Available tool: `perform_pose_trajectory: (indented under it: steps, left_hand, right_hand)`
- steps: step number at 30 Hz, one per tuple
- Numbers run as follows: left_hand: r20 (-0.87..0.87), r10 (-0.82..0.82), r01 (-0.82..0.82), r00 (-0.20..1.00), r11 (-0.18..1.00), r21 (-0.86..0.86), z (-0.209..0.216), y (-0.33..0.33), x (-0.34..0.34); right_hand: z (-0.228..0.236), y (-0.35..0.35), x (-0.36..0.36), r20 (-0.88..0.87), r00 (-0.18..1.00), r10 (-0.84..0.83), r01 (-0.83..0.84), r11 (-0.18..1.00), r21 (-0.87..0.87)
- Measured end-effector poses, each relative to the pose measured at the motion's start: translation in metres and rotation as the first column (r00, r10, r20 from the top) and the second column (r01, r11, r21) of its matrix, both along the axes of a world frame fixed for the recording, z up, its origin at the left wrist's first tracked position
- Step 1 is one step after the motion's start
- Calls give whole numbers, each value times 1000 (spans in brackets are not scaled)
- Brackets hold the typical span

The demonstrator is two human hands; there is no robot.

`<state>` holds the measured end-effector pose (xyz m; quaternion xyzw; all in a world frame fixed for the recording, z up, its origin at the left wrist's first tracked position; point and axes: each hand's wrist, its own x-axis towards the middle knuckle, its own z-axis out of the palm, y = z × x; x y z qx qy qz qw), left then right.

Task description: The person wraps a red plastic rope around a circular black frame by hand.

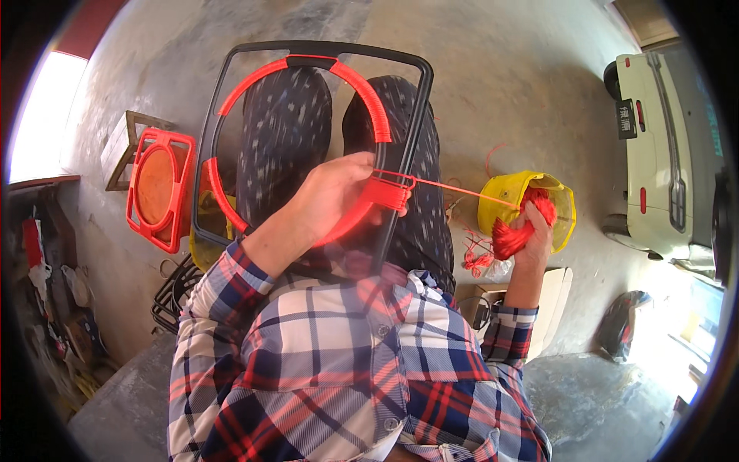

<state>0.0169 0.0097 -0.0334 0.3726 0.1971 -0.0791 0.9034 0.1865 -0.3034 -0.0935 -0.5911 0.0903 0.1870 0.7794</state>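
A black frame (pixel 323 47) with rounded corners rests over my thighs, with a ring inside it. Red cord is wound tightly round several stretches of that ring (pixel 368 94), with bare black between them. My left hand (pixel 332 194) is closed on the ring's right side, next to a red wrapped part. From there a taut red strand (pixel 462 190) runs right, with a loop of it round the frame's side bar. Its other end leads to a bundle of red cord (pixel 509 240), gripped in my right hand (pixel 537 239) at the mouth of a yellow bucket.
The yellow bucket (pixel 496 202) stands on the floor at right, loose red cord scraps (pixel 477 260) beside it. At left, a red frame (pixel 189 158) leans by a wooden stool (pixel 115 150). A pale van (pixel 633 177) is parked far right, a dark bag (pixel 620 327) below it.
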Motion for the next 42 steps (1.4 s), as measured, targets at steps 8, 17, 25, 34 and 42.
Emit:
perform_pose_trajectory:
  steps: [8, 17, 25, 34, 42]
  left_hand:
    - [-79, -24, 22, 997, 999, -27, 6, 8, 1]
    - [-79, -30, 30, 996, 1000, -10, -4, 9, -7]
    - [300, 312, -419, 901, 802, 426, -7, -9, -7]
    - [-13, 353, -354, 935, 935, -33, -20, 5, -9]
    - [-131, 48, -36, 990, 995, 89, 8, 2, -9]
  right_hand:
    - [-55, -40, -30, -28, 999, 17, -23, 977, -214]
    - [-32, 28, -18, 240, 874, 422, -84, 619, -781]
    - [75, 171, -35, 585, -171, 793, -24, 590, -807]
    - [32, 157, -37, 736, 128, 664, 85, 732, -676]
    - [25, 148, -51, 723, 248, 645, -126, 762, -636]
